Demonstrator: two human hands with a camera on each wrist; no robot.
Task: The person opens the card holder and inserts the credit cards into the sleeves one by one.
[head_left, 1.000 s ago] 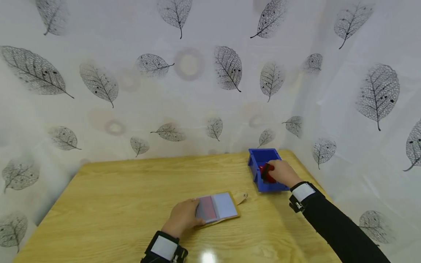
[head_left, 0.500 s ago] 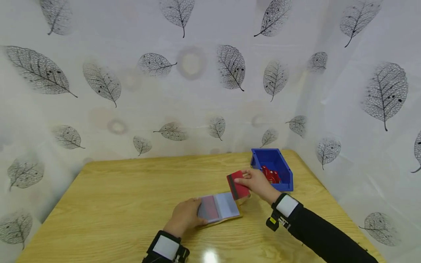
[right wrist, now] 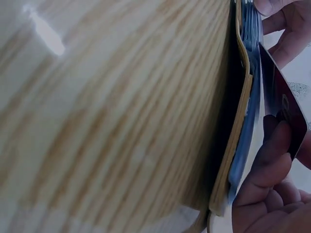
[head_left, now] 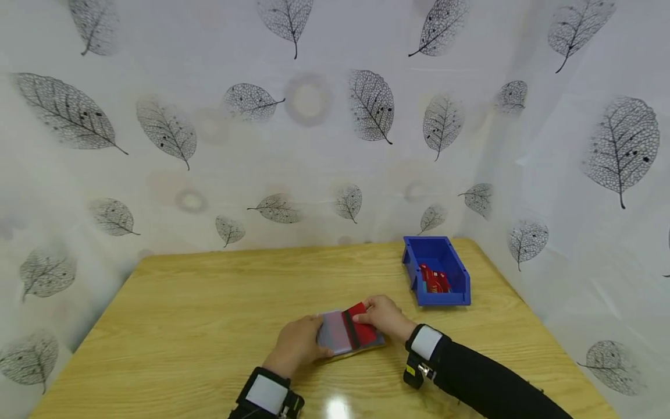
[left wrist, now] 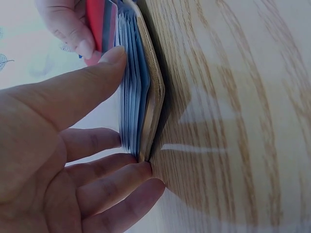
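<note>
An open card holder with clear plastic sleeves and a tan cover lies on the table. My left hand holds its left side; in the left wrist view the thumb lies on the sleeves and the fingers touch the holder's edge. Between the thumb and fingers of my right hand is a red card with a dark stripe, held over the holder's right half. From the right wrist view, the card stands tilted, one edge close to the sleeves. Whether that edge is inside a sleeve, I cannot tell.
A blue plastic bin stands at the table's back right, with several red cards inside. The wooden table reaches back to a white curtain printed with leaves.
My right hand has come out of the blue bin with a red card and moved left and down to the card holder. The left hand stays on the holder.
</note>
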